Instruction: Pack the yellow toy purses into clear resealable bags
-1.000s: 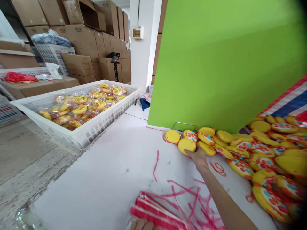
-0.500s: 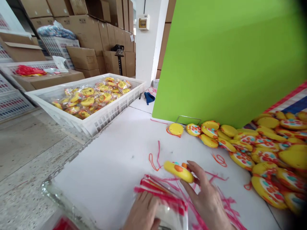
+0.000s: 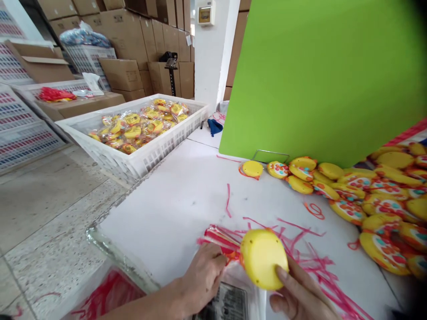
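A round yellow toy (image 3: 264, 259) shows its flat back in my right hand (image 3: 300, 284), whose thumb and fingers grip its lower right edge. My left hand (image 3: 207, 276) is closed at the toy's left side, on the red top edge of a stack of clear plastic bags (image 3: 220, 240). Orange parts of the toy show between it and my left fingers. Under my left hand a dark printed label (image 3: 230, 302) shows through the clear plastic. Pink strips (image 3: 313, 262) lie scattered to the right of the bags.
Many yellow toys (image 3: 383, 204) are piled at the right, before a green board (image 3: 313, 80). A white crate (image 3: 150, 160) of bagged toys stands at the left beyond the table (image 3: 160, 213). An orange cord loop (image 3: 314, 210) and a blue cloth (image 3: 215, 127) lie on the table.
The toy has turned from edge-on to flat back and moved down and right. My left hand has shifted to its side and closed. The orange cord left of the toy has left the tabletop.
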`<state>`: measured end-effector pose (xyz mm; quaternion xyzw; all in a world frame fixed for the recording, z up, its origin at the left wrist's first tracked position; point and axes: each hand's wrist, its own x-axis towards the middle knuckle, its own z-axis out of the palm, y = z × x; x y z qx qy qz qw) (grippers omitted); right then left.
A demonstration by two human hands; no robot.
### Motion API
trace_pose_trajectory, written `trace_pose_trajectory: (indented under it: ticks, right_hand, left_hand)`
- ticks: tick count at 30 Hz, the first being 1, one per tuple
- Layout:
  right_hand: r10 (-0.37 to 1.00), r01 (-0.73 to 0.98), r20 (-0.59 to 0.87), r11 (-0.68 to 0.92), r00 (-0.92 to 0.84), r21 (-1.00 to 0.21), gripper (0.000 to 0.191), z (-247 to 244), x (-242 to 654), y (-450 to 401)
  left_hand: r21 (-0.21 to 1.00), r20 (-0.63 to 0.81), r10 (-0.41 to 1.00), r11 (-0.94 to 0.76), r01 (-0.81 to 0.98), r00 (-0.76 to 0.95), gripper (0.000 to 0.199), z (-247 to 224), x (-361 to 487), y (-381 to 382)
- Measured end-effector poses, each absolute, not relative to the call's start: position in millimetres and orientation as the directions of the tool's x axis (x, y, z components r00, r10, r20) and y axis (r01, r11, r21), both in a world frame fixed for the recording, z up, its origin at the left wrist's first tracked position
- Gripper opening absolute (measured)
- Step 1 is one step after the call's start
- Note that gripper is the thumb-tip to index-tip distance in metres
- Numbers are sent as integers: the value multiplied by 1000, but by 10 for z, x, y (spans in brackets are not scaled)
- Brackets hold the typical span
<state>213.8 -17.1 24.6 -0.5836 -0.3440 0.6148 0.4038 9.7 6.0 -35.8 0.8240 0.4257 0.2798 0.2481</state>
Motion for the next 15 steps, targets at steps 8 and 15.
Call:
trace_pose_trajectory:
  ticks: [8,15]
  right_hand:
    - [983,337,-183,-164,-23,-927,57,2,1957,-151]
    - [981,682,54,169,-187,-712,49,-266,2318,-343]
  left_hand:
    - [391,423,751,-656,645,507,25,-292,181,-133]
    - [538,462,783,-621,570,416,13,4,-106,-187]
